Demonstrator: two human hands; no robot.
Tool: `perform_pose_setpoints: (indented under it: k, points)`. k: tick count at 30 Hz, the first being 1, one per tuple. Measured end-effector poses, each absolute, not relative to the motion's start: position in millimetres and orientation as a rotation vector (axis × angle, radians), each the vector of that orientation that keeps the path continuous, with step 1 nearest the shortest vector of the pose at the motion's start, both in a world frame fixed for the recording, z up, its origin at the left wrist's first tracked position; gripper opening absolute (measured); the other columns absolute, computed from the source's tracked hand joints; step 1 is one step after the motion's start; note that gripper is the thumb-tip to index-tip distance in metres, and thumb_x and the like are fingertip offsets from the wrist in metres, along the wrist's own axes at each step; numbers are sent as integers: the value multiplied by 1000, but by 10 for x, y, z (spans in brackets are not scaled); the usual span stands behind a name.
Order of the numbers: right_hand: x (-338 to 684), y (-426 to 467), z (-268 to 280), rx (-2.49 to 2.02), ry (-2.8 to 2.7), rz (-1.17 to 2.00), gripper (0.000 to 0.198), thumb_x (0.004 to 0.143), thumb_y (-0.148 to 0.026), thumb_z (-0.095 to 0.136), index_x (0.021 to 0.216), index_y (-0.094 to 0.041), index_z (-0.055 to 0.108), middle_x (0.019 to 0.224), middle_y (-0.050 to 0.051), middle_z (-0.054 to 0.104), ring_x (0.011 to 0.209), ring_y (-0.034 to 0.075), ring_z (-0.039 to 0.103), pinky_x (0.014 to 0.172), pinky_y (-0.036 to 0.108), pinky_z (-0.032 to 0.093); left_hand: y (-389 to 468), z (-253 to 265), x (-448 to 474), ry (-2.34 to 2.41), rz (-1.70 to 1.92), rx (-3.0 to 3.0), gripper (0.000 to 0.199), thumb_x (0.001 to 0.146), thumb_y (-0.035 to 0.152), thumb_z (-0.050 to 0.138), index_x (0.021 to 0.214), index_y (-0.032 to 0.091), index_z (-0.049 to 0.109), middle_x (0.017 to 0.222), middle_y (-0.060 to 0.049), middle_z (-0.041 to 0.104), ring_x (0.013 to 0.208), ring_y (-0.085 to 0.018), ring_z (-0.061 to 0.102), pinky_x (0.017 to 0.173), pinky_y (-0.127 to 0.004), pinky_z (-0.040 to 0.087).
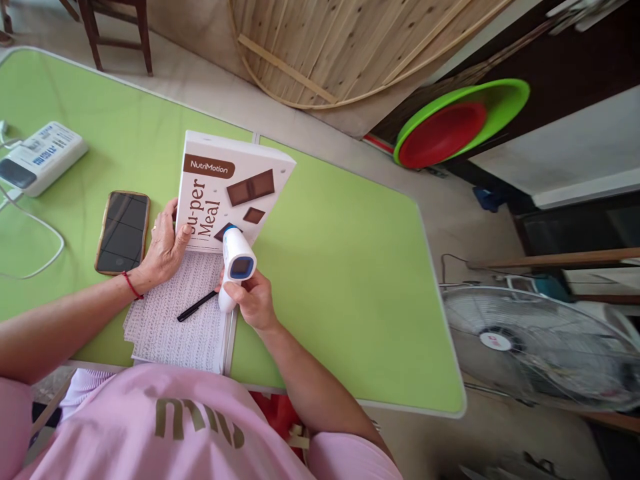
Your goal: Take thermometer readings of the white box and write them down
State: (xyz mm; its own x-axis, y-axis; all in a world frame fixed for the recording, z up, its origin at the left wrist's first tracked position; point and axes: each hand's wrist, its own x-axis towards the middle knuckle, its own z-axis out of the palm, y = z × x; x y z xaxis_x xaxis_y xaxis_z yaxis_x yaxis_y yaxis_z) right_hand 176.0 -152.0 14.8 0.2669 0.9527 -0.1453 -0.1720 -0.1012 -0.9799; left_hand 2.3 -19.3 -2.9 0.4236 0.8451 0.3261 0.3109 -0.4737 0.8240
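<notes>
My left hand [167, 247] grips the lower left edge of a white NutriMotion box [205, 200], which stands tilted over the table with its printed front towards me. In my right hand [255, 298] is a white and blue infrared thermometer [233, 267], its nose close to the lower part of the box front; whether they touch I cannot tell. The small screen faces up at me and looks dark. Below both hands lie sheets of closely written paper [170, 333] with a black pen [197, 306] on top. A phone [123, 232] rests just left of my left hand.
The green folding table [350, 280] has a seam down its middle. At far left sits a white device with a cable [47, 157]. Beyond the right edge stands a fan [500, 341]. Green and red basins [450, 130] and a round wooden board [340, 47] lean at the back.
</notes>
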Motion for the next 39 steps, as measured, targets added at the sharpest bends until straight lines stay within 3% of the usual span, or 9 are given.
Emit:
perform_pose_setpoints:
  k: [39]
  points:
    - [1777, -1497, 162, -1307, -776, 1250, 34, 60, -44, 88, 79, -24, 69, 72, -1, 67, 64, 16, 60, 58, 32, 55, -180, -55, 75, 948, 1087, 2008, 67, 104, 68, 36, 154, 24, 37, 147, -17, 51, 138, -33, 47, 119, -57, 37]
